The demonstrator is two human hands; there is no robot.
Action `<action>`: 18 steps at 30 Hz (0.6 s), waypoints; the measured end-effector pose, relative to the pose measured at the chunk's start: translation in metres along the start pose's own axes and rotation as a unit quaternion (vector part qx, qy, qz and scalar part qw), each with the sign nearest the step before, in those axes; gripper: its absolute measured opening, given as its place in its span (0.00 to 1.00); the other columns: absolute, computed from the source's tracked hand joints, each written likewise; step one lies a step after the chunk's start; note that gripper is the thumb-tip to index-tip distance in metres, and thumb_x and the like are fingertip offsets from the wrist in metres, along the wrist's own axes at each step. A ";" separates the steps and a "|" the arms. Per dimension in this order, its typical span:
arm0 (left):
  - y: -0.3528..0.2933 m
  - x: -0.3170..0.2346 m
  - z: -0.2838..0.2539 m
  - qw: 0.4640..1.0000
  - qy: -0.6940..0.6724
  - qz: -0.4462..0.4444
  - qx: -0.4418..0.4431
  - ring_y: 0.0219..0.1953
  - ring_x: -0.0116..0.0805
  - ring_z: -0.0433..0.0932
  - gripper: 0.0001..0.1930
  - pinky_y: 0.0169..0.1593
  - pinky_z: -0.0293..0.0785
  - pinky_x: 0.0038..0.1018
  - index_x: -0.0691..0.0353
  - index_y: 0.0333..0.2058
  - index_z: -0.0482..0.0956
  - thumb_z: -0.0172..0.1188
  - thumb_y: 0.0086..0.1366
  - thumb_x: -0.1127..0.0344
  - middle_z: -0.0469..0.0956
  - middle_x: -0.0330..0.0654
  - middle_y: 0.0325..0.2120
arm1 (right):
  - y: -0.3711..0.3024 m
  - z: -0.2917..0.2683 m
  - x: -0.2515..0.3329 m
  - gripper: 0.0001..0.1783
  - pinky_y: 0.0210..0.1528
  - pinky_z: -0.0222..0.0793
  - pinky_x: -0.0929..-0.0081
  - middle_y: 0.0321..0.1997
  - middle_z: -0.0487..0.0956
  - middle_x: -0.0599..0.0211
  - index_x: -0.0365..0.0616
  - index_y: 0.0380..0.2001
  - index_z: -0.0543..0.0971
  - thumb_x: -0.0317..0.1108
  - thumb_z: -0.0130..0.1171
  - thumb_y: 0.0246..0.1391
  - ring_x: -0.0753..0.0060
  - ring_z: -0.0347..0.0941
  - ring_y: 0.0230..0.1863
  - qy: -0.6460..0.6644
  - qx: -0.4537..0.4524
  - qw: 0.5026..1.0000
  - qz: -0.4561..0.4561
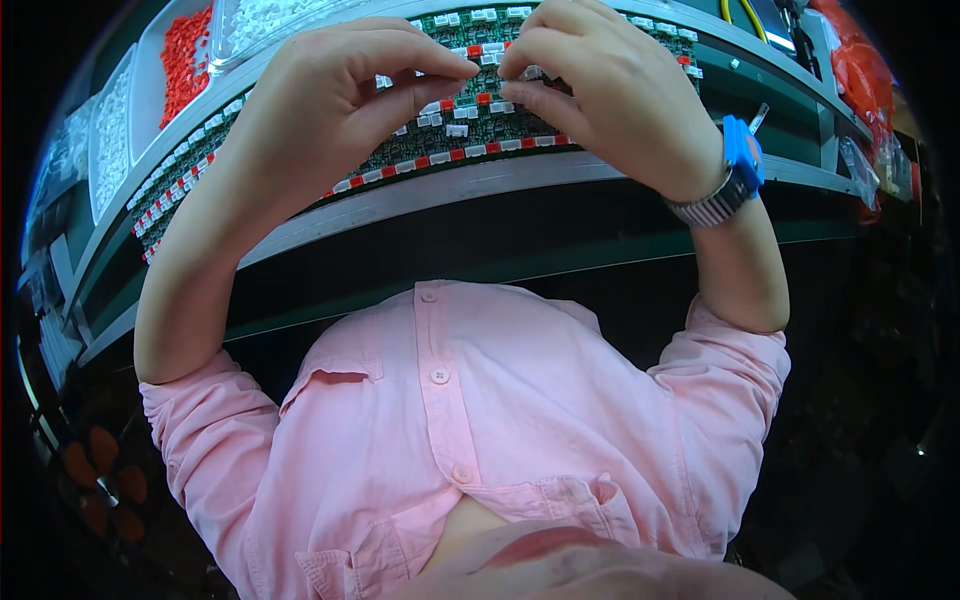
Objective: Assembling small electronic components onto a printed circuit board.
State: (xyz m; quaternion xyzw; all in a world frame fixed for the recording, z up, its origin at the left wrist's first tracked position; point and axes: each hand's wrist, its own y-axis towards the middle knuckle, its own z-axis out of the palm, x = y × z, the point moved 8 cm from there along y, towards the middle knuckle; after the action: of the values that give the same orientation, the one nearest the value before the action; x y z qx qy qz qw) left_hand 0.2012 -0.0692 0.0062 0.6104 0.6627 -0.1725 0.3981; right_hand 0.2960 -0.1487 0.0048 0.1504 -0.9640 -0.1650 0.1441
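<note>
Rows of green circuit boards lie side by side, lined with small white and red plastic connectors. Over them, my left hand is closed, thumb and forefinger tips brought together beside a red connector. Opposite it, my right hand pinches too, its fingertips a short way from the left ones. Whatever either pinch holds is too small to make out. Just below the fingertips, a white connector sits askew on the boards. My hands and forearms cover part of the rows.
A bin of red connectors stands at the far left, between a bin of white ones and another white-filled bin. A metal rail edges the bench. Red plastic bags hang at right. My right wrist wears a blue watch.
</note>
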 end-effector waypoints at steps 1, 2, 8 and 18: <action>0.002 0.000 0.002 1.000 0.001 0.002 0.004 0.27 0.26 0.74 0.08 0.28 0.69 0.16 0.60 0.37 0.84 0.63 0.60 0.77 0.80 0.37 0.32 | -0.002 0.005 -0.008 0.03 0.39 0.68 0.75 0.33 0.73 0.66 0.44 0.31 0.77 0.29 0.58 0.52 0.65 0.69 0.36 0.047 0.008 0.999 0.014; 0.004 0.000 0.005 1.000 0.003 0.004 0.008 0.27 0.26 0.74 0.08 0.28 0.69 0.16 0.59 0.38 0.85 0.63 0.60 0.77 0.80 0.37 0.32 | -0.005 0.009 -0.014 0.03 0.39 0.68 0.75 0.33 0.73 0.66 0.43 0.31 0.77 0.29 0.58 0.52 0.65 0.69 0.35 0.093 0.016 0.995 0.029; 0.005 0.001 0.016 0.997 0.072 0.001 0.005 0.28 0.28 0.74 0.08 0.29 0.70 0.18 0.59 0.36 0.83 0.64 0.58 0.77 0.79 0.37 0.31 | -0.028 -0.005 -0.025 0.03 0.38 0.68 0.75 0.31 0.73 0.65 0.42 0.31 0.77 0.28 0.59 0.52 0.65 0.70 0.35 0.212 -0.075 0.968 0.113; -0.001 0.007 0.024 0.976 0.219 -0.009 0.004 0.30 0.32 0.74 0.07 0.32 0.71 0.23 0.61 0.32 0.80 0.66 0.55 0.77 0.77 0.39 0.31 | -0.059 -0.035 -0.029 0.11 0.39 0.75 0.80 0.42 0.80 0.65 0.42 0.39 0.82 0.24 0.66 0.49 0.70 0.76 0.40 0.247 -0.180 0.943 0.128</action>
State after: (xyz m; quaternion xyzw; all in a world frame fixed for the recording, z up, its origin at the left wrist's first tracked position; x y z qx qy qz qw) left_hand 0.2080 -0.0819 -0.0144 0.6293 0.7382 -0.0411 0.2395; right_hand 0.3486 -0.2013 0.0087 0.0330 -0.8634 -0.2740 0.4225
